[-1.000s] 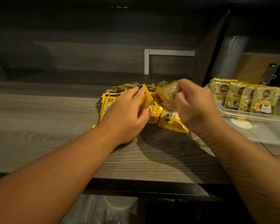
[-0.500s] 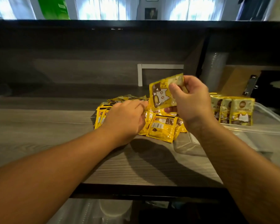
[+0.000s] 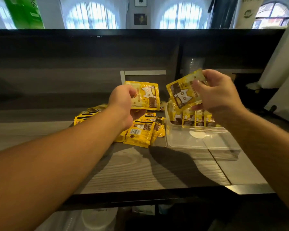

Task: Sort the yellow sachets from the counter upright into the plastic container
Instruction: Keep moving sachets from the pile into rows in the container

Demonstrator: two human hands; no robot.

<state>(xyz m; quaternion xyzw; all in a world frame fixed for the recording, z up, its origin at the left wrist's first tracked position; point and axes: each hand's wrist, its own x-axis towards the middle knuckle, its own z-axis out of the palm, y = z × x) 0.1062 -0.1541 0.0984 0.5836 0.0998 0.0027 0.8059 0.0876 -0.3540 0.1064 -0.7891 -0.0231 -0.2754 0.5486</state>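
Two glossy foil sachets are lifted above the wood-grain counter [image 3: 132, 170]: the left hand [image 3: 123, 104] pinches one sachet [image 3: 147, 95], the right hand [image 3: 218, 94] grips another sachet [image 3: 182, 92] (its top edge blurred) over the clear plastic container [image 3: 198, 144]. Roughly five stand upright inside, partly hidden; a loose pile [image 3: 140, 130] overlaps uncountably.

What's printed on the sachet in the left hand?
Yellow sachet with a white cat face and brown panel; head view.
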